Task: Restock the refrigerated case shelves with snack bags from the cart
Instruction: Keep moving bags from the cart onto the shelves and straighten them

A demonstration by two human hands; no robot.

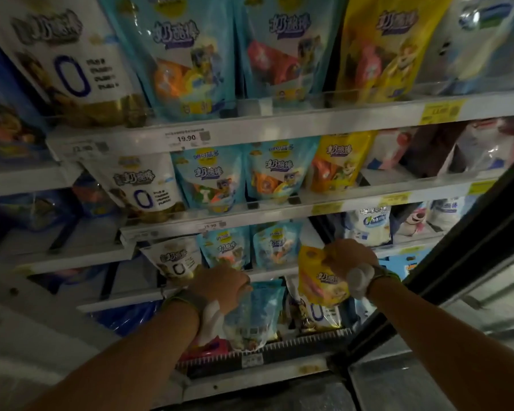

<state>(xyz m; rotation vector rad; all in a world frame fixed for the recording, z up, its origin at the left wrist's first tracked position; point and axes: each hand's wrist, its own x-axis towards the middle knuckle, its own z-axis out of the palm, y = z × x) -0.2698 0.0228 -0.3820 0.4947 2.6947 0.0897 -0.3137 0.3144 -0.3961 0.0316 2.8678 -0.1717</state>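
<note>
My left hand (221,284) grips the top of a light blue snack bag (254,318) that hangs in front of the lowest shelf. My right hand (349,258) is closed on the top of a yellow snack bag (319,284), held at the level of the third shelf (279,272) beside a white bag with a blue zero (315,314). Both wrists wear green bands with white cloth under them. The cart is out of view.
Shelves (250,130) above hold rows of white, blue and yellow bags behind price strips. The open glass door's dark frame (457,256) runs diagonally at the right. A black toothed rail (279,350) edges the bottom shelf. Another case section stands at the left.
</note>
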